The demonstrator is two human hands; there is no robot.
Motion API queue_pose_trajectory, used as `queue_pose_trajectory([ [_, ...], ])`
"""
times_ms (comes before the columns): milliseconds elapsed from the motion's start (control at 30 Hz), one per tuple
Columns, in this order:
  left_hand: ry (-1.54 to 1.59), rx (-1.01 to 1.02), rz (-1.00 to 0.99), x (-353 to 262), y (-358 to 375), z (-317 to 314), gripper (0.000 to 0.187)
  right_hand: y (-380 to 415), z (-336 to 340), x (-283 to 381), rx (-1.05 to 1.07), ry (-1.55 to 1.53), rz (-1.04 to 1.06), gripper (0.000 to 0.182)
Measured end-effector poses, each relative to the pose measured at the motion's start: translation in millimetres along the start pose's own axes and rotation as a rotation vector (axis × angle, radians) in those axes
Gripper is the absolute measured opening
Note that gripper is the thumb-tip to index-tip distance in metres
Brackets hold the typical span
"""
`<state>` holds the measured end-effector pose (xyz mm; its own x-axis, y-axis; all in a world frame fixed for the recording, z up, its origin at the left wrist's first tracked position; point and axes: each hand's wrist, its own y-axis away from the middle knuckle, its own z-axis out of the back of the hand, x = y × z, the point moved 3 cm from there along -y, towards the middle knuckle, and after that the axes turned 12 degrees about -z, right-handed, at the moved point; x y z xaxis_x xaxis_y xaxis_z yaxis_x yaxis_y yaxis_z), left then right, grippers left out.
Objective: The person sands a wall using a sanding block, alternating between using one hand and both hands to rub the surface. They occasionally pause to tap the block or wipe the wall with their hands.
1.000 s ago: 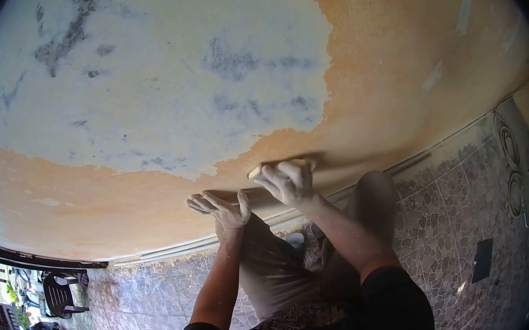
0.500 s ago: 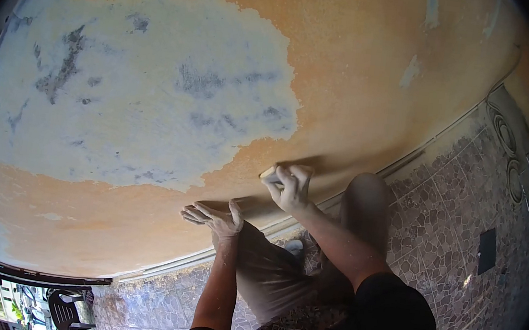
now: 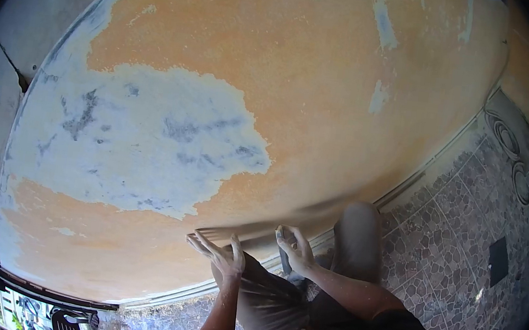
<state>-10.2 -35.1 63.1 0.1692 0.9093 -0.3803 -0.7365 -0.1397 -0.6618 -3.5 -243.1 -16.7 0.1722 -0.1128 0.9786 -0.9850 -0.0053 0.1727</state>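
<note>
Low in front of the orange wall point(image 3: 322, 119), my left hand point(image 3: 223, 257) has its fingers stretched out and spread, holding nothing. Its fingertips are close to the wall; whether they touch is hard to tell. My right hand point(image 3: 297, 252), to the right of it, is curled round a small sanding block point(image 3: 280, 233), mostly hidden by the fingers. Pale dust coats both hands. A large whitish patch point(image 3: 144, 132) with grey marks lies up and left of my hands, its ragged edge bordered by orange paint.
My bent knee point(image 3: 360, 231) is close to the wall's base. Stone-patterned floor tiles point(image 3: 444, 244) run along it, with a dark square plate point(image 3: 499, 262). Coiled hose-like loops point(image 3: 503, 133) lie at the far right. A dark chair point(image 3: 67, 324) stands at the lower left.
My right hand has come down and back with the block, nearer my knee. My left hand has shifted slightly down and right, fingers spreading. The view has tilted, showing more upper wall.
</note>
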Motion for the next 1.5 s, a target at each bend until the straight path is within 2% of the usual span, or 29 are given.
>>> queue_pose_trajectory([
  [33, 0.135, 0.003, 0.039, -14.8, 5.0, 3.9, 0.108, -4.1, -0.9, -7.9, 0.098, -0.231, -0.108, 0.040],
  [100, 0.322, 0.126, 0.157, -25.8, 28.4, 0.8, 0.103, -7.9, 0.2, -12.3, 0.131, -0.372, -0.153, 0.039],
  [133, 0.309, 0.098, 0.170, -34.2, 36.7, 1.5, 0.103, -11.0, 0.8, -13.4, 0.162, -0.360, -0.149, 0.039],
  [200, 0.905, 0.230, 0.516, -46.0, 58.1, -9.8, 0.092, -15.2, -0.2, -21.7, 0.233, -0.466, -0.335, 0.037],
  [233, 0.955, 0.274, 0.570, -44.3, 69.3, -17.5, 0.083, -15.9, -0.8, -23.8, 0.261, -0.477, -0.370, 0.035],
  [300, 1.027, 0.382, 0.648, -41.4, 86.2, -29.8, 0.077, -10.1, -1.7, -17.0, 0.407, -0.598, -0.406, 0.033],
  [367, 1.225, 0.396, 0.704, -43.9, 96.4, -42.8, 0.074, -2.5, -2.5, -6.3, 0.476, -0.597, -0.413, 0.031],
  [400, 1.184, 0.461, 0.747, -67.2, 80.1, -26.6, 0.064, -2.4, -3.3, -12.5, 0.510, -0.581, -0.420, 0.030],
  [433, 1.180, 0.442, 0.740, -70.4, 75.7, -28.4, 0.064, -0.4, -4.6, -10.4, 0.506, -0.612, -0.445, 0.029],
  [533, 1.100, 0.409, 0.840, -71.2, 76.3, -33.4, 0.046, 2.6, 0.7, -1.9, 0.500, -0.630, -0.447, 0.028],
  [567, 1.093, 0.422, 0.833, -70.6, 76.4, -34.9, 0.046, -2.6, 1.5, -4.2, 0.510, -0.608, -0.400, 0.026],
  [633, 1.356, 0.373, 0.856, -84.9, 66.1, -32.6, 0.037, -7.8, 3.7, -6.1, 0.502, -0.598, -0.351, 0.025],
  [700, 1.349, 0.370, 0.874, -97.6, 58.6, -27.4, 0.030, -13.0, 4.5, -8.7, 0.473, -0.619, -0.259, 0.025],
  [733, 1.376, 0.377, 0.907, -99.9, 53.6, -24.1, 0.027, -16.5, 1.8, -17.4, 0.455, -0.701, -0.316, 0.025],
  [767, 1.404, 0.380, 0.936, -101.9, 47.4, -21.1, 0.025, -19.3, 4.2, -21.7, 0.354, -0.633, -0.226, 0.030],
  [833, 1.335, 0.342, 0.844, -93.0, 25.1, -9.4, 0.023, -13.6, 13.3, -9.4, 0.239, -0.550, -0.315, 0.036],
  [867, 1.304, 0.273, 0.758, -88.6, 9.5, -0.3, 0.027, -17.4, 11.4, -16.6, 0.228, -0.614, -0.361, 0.044],
  [900, 1.270, 0.201, 0.673, -90.5, -9.9, 9.1, 0.030, -18.9, 12.3, -16.9, 0.228, -0.619, -0.359, 0.044],
  [967, 1.170, -0.090, 0.459, -131.2, -66.1, 50.0, 0.035, -21.0, 13.7, -15.6, 0.210, -0.684, -0.381, 0.046],
  [1033, 0.900, -0.242, -0.047, -134.3, -113.9, 81.7, 0.039, -17.6, 11.3, -11.8, 0.184, -0.652, -0.365, 0.044],
  [1100, 0.641, -0.474, -0.433, -146.2, -163.3, 120.3, 0.035, -14.1, 12.0, -0.4, 0.070, -0.388, -0.163, 0.040],
  [1167, 0.289, -0.726, -0.674, -155.9, -215.0, 157.5, 0.037, -20.0, 8.0, -10.0, 0.071, -0.395, -0.216, 0.038],
  [1200, 0.181, -0.786, -0.766, -171.6, -238.5, 173.3, 0.033, -20.0, 6.5, -13.9, 0.060, -0.405, -0.257, 0.042],
  [1233, 0.058, -0.774, -0.826, -186.5, -260.7, 188.3, 0.030, -17.8, 5.1, -16.9, 0.049, -0.417, -0.303, 0.046],
  [1300, -0.185, -0.817, -0.822, -220.0, -300.4, 204.3, 0.042, -21.1, 1.7, -23.3, 0.044, -0.401, -0.304, 0.048],
  [1333, -0.211, -0.845, -0.918, -238.4, -317.5, 206.0, 0.047, -22.2, 0.0, -26.4, 0.040, -0.387, -0.314, 0.049],
  [1400, -0.236, -0.784, -0.984, -268.2, -340.6, 198.3, 0.050, -19.8, 0.1, -25.2, 0.037, -0.356, -0.339, 0.050],
  [1500, -0.437, -0.781, -1.058, -284.3, -357.1, 178.6, 0.051, -21.7, 2.0, -17.4, 0.023, -0.328, -0.238, 0.042],
])
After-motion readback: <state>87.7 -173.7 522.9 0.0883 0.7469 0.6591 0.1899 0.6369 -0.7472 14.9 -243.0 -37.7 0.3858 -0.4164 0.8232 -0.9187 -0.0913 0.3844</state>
